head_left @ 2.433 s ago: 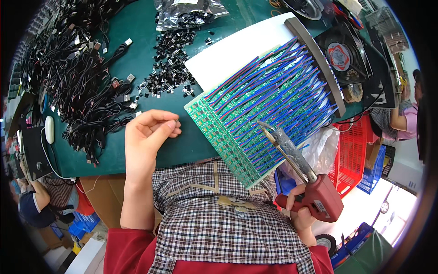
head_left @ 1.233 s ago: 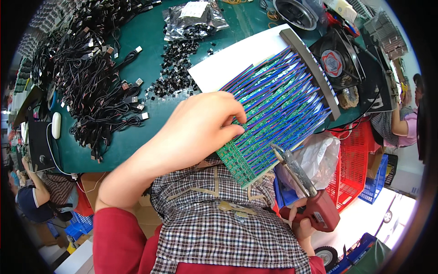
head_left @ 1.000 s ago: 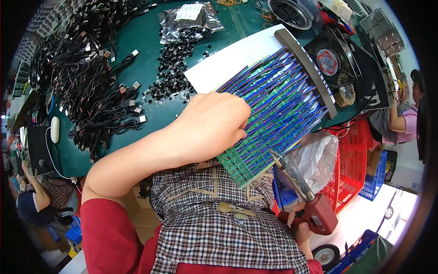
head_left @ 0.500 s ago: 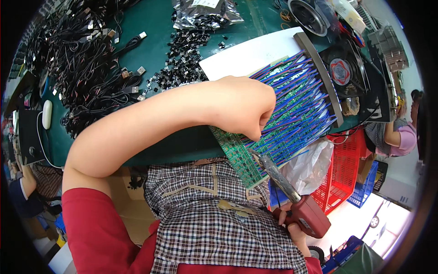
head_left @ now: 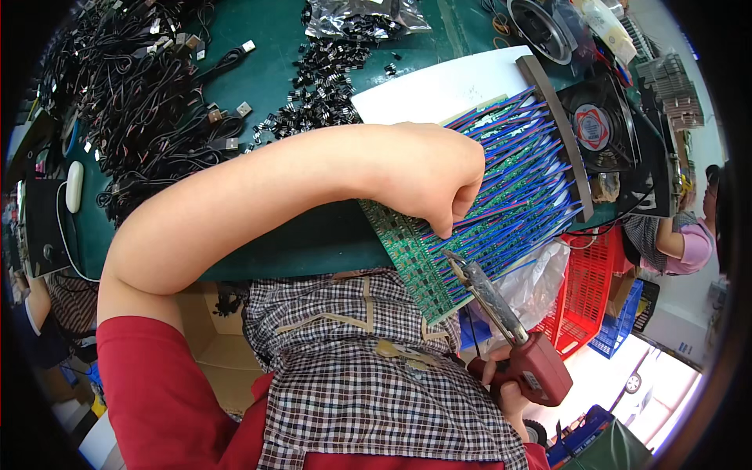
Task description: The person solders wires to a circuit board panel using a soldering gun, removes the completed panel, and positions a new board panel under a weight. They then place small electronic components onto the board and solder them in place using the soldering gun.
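A green circuit board panel [head_left: 407, 254] lies tilted over the table's front edge, with rows of thin blue and red wires [head_left: 521, 176] fanned across it to the right. My left hand [head_left: 431, 168] reaches over the panel, thumb and forefinger pinched at the wires' near ends. It seems to grip one wire, though the fingers partly hide it. Lower right, my right hand [head_left: 511, 395] is wrapped round the handle of a dark red soldering gun [head_left: 536, 368]. The gun's metal barrel points up and left, its tip close to the board just below my left fingertips.
Under the wired panel is a white board [head_left: 439, 82] with a dark bar [head_left: 558, 129] along its right side. Bundled black USB cables [head_left: 157, 102] cover the table's left. Small black parts [head_left: 325, 78] lie mid-table. A fan [head_left: 595, 125] stands right, above a red crate [head_left: 583, 290].
The whole view has shifted slightly, carrying the table items a little to the right. My left fingers show a clearer pinch, and the soldering gun has moved slightly right in the picture.
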`<state>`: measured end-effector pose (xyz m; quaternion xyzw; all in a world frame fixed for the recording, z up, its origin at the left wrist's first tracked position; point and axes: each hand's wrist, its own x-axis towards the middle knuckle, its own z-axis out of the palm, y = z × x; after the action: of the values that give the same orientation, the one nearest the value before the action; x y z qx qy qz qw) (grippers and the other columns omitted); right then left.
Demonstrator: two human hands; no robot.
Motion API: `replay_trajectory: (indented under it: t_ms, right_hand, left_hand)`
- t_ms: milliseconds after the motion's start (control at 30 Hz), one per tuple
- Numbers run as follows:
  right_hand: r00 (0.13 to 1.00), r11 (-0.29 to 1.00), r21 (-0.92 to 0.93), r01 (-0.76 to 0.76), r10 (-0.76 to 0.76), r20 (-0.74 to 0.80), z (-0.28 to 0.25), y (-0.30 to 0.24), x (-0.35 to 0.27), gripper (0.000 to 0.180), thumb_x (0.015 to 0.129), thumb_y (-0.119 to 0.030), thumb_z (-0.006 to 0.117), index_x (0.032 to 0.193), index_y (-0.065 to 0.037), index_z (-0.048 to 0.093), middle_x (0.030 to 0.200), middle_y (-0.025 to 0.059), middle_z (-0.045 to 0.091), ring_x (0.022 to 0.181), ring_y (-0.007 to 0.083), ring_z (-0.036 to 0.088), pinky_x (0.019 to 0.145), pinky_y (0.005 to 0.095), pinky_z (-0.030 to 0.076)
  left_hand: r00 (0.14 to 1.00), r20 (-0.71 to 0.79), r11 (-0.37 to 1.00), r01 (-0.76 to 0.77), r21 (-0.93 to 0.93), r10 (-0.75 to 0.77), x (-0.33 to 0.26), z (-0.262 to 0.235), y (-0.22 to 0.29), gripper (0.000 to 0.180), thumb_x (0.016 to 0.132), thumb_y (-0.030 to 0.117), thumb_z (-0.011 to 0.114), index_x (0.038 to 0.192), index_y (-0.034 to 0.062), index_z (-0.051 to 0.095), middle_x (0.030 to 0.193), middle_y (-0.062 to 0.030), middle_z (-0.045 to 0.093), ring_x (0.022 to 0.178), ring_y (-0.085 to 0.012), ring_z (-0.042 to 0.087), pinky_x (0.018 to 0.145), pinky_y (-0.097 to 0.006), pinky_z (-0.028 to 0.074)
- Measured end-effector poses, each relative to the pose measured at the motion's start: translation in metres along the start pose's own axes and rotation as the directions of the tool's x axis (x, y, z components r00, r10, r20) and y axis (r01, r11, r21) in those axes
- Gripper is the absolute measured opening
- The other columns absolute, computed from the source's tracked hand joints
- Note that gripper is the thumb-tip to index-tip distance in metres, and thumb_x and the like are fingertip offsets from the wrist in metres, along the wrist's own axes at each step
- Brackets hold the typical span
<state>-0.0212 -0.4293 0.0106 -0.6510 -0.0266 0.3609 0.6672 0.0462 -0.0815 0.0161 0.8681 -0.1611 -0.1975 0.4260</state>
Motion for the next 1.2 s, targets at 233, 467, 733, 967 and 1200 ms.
replay_trajectory:
  t_ms: [233, 467, 733, 967, 1200]
  right_hand:
    - [0.999, 0.999, 0.000, 0.032, -0.032, 0.005, 0.002, -0.001, 0.002, 0.065, 0.069, -0.037, 0.077, 0.111, 0.001, 0.046, 0.100, 0.0127, 0.058, 0.069, 0.0168, 0.056, 0.061, 0.0270, 0.045]
    - [0.999, 1.000, 0.004, 0.026, -0.026, -0.020, -0.004, 0.002, 0.001, 0.062, 0.067, -0.035, 0.079, 0.105, 0.003, 0.049, 0.094, 0.0147, 0.061, 0.061, 0.0170, 0.057, 0.055, 0.0262, 0.046]
    - [0.997, 0.996, 0.048, 0.077, -0.076, -0.019, -0.004, 0.001, -0.003, 0.063, 0.064, -0.031, 0.081, 0.103, 0.006, 0.050, 0.089, 0.0150, 0.063, 0.057, 0.0157, 0.056, 0.052, 0.0242, 0.043]
    - [0.993, 0.990, 0.075, 0.120, -0.119, -0.020, -0.004, 0.011, 0.000, 0.040, 0.065, -0.022, 0.078, 0.091, 0.003, 0.058, 0.075, 0.0087, 0.063, 0.056, 0.0145, 0.057, 0.053, 0.0246, 0.042]
    - [0.988, 0.707, -0.691, 0.150, -0.131, 0.079, -0.008, 0.002, 0.004, 0.018, 0.058, 0.001, 0.065, 0.075, -0.004, 0.062, 0.065, 0.0009, 0.061, 0.055, 0.0137, 0.057, 0.055, 0.0232, 0.043]
  left_hand:
    - [1.000, 0.010, 1.000, 0.006, 0.022, -0.006, -0.001, -0.001, 0.002, 0.019, 0.065, 0.016, 0.070, 0.077, 0.0010, 0.067, 0.068, -0.0119, 0.062, 0.067, -0.0244, 0.061, 0.062, -0.034, 0.047]
    - [0.997, -0.064, 0.995, 0.043, 0.086, -0.037, -0.004, 0.006, 0.010, 0.021, 0.065, 0.017, 0.068, 0.077, 0.0005, 0.064, 0.073, -0.0120, 0.062, 0.072, -0.0274, 0.061, 0.065, -0.036, 0.048]
    - [0.994, -0.070, 0.969, 0.100, 0.225, -0.086, 0.008, 0.012, 0.026, 0.019, 0.063, 0.016, 0.066, 0.071, -0.0001, 0.063, 0.071, -0.0144, 0.061, 0.071, -0.0299, 0.061, 0.064, -0.039, 0.049]
    - [0.990, 0.140, 0.998, -0.037, 0.047, 0.031, 0.016, 0.002, 0.013, 0.019, 0.063, 0.015, 0.065, 0.066, -0.0030, 0.060, 0.058, -0.0149, 0.056, 0.058, -0.0284, 0.057, 0.054, -0.038, 0.044]
    - [0.969, 0.242, 0.997, -0.055, 0.046, 0.042, 0.018, -0.002, 0.010, 0.019, 0.063, 0.013, 0.066, 0.064, -0.0039, 0.057, 0.057, -0.0153, 0.055, 0.056, -0.0279, 0.055, 0.053, -0.039, 0.042]
